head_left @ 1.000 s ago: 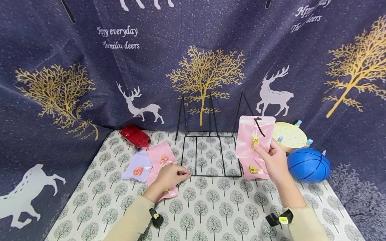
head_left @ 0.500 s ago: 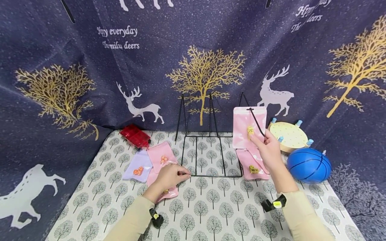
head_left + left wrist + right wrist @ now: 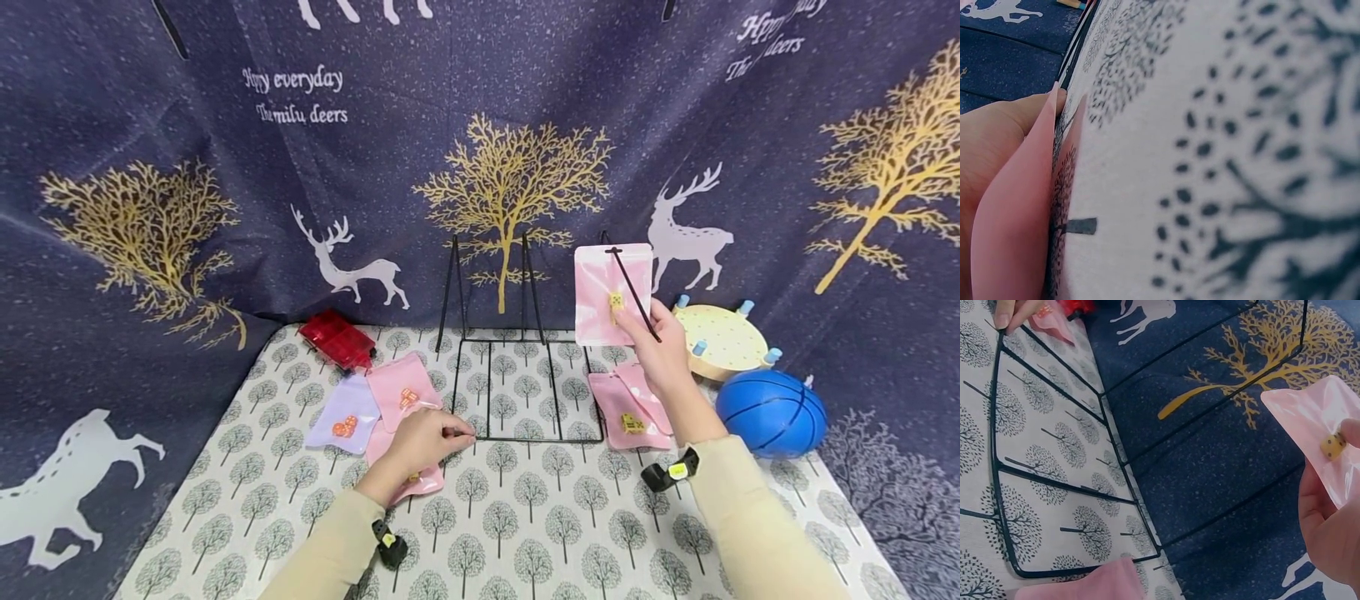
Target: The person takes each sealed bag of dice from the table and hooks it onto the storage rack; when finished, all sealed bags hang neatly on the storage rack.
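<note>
My right hand (image 3: 663, 350) pinches a pink zip bag (image 3: 592, 292) with yellow dice (image 3: 1333, 446) inside. A slanting prong (image 3: 633, 292) of the black wire display rack (image 3: 525, 439) passes through the bag's hang hole and runs across its front. The bag is up near the prong's upper end. At the rack's front left base corner my left hand (image 3: 420, 437) pinches the wire between thumb and fingers. Under and beside that hand lie pink bags (image 3: 390, 387) and a purple bag (image 3: 337, 417) with orange dice. The rack's other two prongs hold nothing.
More pink bags (image 3: 611, 425) with yellow dice lie by the rack's right side. A blue ball (image 3: 768, 412) and a pale yellow round board (image 3: 716, 333) with blue pegs stand at the right. A red toy vehicle (image 3: 337, 340) sits back left. A dark cloth hangs behind.
My right hand has moved up and back to the left, sliding the pink bag along the prong toward its upper end. My left hand has stayed on the rack's corner.
</note>
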Demonstrator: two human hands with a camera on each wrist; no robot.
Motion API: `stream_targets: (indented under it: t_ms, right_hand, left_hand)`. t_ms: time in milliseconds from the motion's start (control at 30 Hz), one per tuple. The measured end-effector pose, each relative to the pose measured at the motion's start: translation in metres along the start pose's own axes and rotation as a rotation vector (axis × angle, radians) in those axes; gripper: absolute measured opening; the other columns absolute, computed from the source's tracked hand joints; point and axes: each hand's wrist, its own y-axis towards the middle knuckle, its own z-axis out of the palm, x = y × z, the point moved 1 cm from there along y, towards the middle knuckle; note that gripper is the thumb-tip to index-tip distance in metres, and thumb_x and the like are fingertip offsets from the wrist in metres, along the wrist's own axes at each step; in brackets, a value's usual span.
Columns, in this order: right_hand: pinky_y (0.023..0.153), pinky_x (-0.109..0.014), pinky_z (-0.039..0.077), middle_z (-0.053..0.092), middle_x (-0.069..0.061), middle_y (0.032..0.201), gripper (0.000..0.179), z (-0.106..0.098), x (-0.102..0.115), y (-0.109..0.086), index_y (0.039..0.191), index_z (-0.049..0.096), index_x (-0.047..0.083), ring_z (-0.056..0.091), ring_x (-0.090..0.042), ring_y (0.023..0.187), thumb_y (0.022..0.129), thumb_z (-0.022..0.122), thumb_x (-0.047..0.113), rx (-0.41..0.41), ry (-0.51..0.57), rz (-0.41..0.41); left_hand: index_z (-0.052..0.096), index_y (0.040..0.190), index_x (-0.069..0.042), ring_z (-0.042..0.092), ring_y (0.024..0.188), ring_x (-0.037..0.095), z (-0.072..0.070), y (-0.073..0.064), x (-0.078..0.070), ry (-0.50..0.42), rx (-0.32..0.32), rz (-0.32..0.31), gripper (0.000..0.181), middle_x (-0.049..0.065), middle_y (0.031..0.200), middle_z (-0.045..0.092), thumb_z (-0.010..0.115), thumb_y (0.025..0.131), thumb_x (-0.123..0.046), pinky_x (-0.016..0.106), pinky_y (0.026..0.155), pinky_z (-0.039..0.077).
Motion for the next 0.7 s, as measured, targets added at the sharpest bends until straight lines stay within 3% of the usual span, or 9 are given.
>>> stream_targets:
  t_ms: [200,367,700]
  right_hand:
    - [0.063,-0.020,0.050,0.072,0.003,0.091,0.016,0.004,-0.004,0.009,0.109,0.067,0.007,0.060,-0.007,0.075,0.096,0.076,0.011,-0.018,0.029,-0.032]
    - [0.058,-0.019,0.050,0.070,0.004,0.084,0.012,0.006,-0.007,0.014,0.101,0.066,0.010,0.057,-0.008,0.069,0.095,0.077,0.012,-0.044,0.043,0.000]
    - [0.063,-0.019,0.056,0.067,0.004,0.081,0.014,0.005,-0.015,0.017,0.103,0.064,0.007,0.064,-0.007,0.068,0.095,0.076,0.010,-0.067,0.081,0.047]
  left_hand:
    - [0.082,0.100,-0.035,0.054,0.059,-0.001,0.000,0.000,0.000,0.004,-0.010,0.013,0.011,-0.028,0.076,0.065,0.079,0.092,-0.042,0.026,0.060,0.046]
    - [0.082,0.100,-0.034,0.053,0.058,0.000,0.000,0.000,-0.001,0.002,-0.018,0.028,0.011,-0.027,0.075,0.065,0.079,0.092,-0.040,0.026,0.058,0.045]
    - [0.082,0.101,-0.034,0.053,0.056,0.001,0.000,0.000,-0.001,0.001,-0.001,0.005,0.012,-0.028,0.072,0.062,0.079,0.092,-0.041,0.027,0.056,0.044]
